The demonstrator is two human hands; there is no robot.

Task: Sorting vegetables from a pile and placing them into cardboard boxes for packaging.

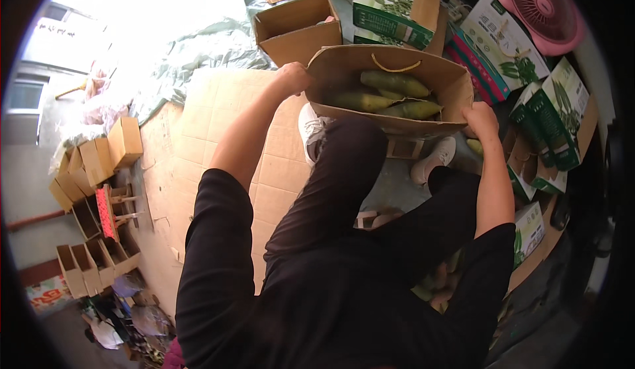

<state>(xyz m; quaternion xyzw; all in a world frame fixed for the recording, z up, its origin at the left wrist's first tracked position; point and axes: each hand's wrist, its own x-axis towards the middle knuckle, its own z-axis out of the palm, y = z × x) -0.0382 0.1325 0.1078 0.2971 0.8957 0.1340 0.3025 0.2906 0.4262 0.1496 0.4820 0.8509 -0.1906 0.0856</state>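
In front of me, above my knees, is an open brown cardboard carrier box (pixel 340 68) with a yellow cord handle (pixel 395 70). My left hand (pixel 295 79) is closed on its left upper edge. At the right edge, my right hand (pixel 481 119) grips the same box. Inside lie several plump green husked pieces (pixel 395 83), which look like ears of corn. More green and brownish pieces (pixel 440 280) show partly beside my lap, mostly hidden by my right arm and leg.
An open brown box (pixel 297 30) stands beyond the carrier box. Green-and-white printed cartons (pixel 397 5) are piled along the right, near a pink fan (pixel 544 8). Flattened cardboard (pixel 218 118) covers the floor at left. Several narrow brown boxes (pixel 92 266) and a red-topped stool (pixel 106 211) stand farther left.
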